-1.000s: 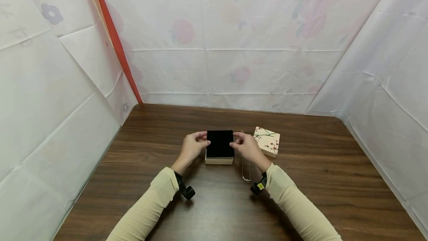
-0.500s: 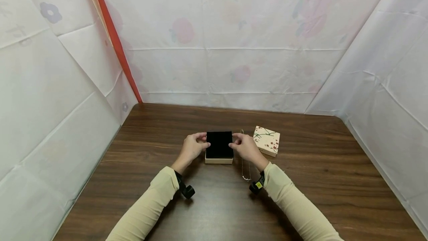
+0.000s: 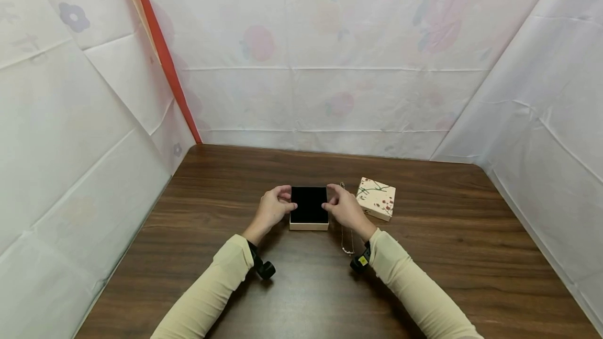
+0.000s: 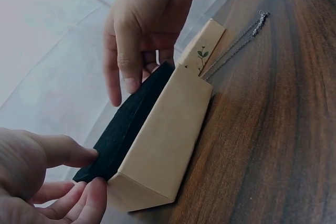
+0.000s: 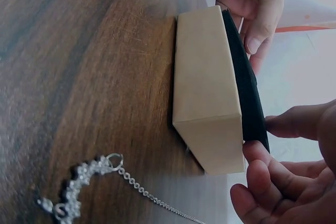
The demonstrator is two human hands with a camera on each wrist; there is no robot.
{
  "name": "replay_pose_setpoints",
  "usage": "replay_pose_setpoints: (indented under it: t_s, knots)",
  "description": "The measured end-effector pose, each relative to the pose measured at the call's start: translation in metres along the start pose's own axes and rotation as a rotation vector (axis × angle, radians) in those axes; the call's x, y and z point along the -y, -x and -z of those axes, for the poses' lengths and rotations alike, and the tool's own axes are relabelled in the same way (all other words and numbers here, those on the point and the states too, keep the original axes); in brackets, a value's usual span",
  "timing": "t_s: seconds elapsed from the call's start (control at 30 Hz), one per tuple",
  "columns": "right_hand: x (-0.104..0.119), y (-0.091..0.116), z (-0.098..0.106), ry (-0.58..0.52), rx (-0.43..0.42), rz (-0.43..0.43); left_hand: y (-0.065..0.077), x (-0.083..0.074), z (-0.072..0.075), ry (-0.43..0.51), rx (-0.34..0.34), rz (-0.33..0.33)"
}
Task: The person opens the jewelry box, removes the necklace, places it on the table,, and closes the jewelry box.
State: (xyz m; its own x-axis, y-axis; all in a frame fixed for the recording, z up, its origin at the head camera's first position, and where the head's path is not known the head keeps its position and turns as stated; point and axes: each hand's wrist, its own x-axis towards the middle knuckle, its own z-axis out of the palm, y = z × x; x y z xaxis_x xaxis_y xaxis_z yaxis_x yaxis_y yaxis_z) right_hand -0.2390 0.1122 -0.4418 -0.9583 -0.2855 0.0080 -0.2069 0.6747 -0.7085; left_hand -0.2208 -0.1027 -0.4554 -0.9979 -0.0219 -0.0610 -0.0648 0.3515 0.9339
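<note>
White printed cloth (image 3: 301,98) borders the brown wooden surface (image 3: 301,297) at 12, 9 and 3 o'clock; bare wood runs wide toward 9 and 6 o'clock. Left hand (image 3: 271,208) at 9 o'clock and right hand (image 3: 347,209) at 3 each pinch the black pad, gap narrow. Cream box (image 3: 308,227) stands between them, well apart from the surface edges. Floral lid (image 3: 376,199) lies at 3 o'clock, just beyond right hand. Black pad (image 3: 308,205) sits in box mouth, proud of rim. Necklace (image 5: 81,176), partly hidden, ends near 5 o'clock.
</note>
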Motion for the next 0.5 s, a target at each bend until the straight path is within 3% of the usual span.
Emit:
replay_pose_setpoints:
  t_s: [0.2,0.5]
  knots:
    - [-0.0009,0.0008,-0.0006,0.002,0.012,0.002,0.0013,-0.0004,0.0000,-0.051,0.007,-0.022]
    - [0.0026,0.0028,-0.0002,0.045,0.061,0.039,0.0017,0.0016,-0.0011,-0.211,0.004,-0.071]
